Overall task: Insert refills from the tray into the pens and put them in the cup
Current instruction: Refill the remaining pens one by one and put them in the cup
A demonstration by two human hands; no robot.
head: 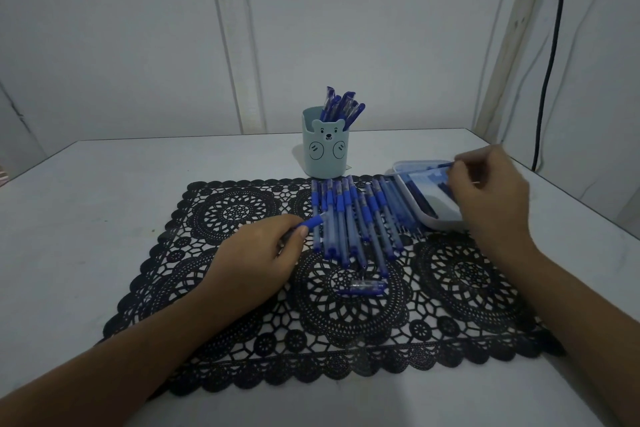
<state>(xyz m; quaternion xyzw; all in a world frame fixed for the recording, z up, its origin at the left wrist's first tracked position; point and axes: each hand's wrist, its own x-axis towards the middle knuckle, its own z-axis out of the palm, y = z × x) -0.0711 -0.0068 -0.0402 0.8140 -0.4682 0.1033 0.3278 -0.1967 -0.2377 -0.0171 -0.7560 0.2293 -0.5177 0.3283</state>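
Note:
A row of several blue pens (356,218) lies on the black lace mat (346,322). My left hand (256,260) grips one blue pen barrel (311,221) at the left end of the row, its grip end pointing up and right. My right hand (491,191) is over the white tray (429,198) at the right and pinches a thin blue refill (441,166) above it. More refills lie in the tray, blurred. The pale blue bear cup (325,146) stands behind the pens with several blue pens upright in it.
A single pen cap or short pen piece (363,287) lies apart on the mat in front of the row. A black cable (550,55) hangs down the wall at the right. The white table (104,201) ends near the wall behind the cup.

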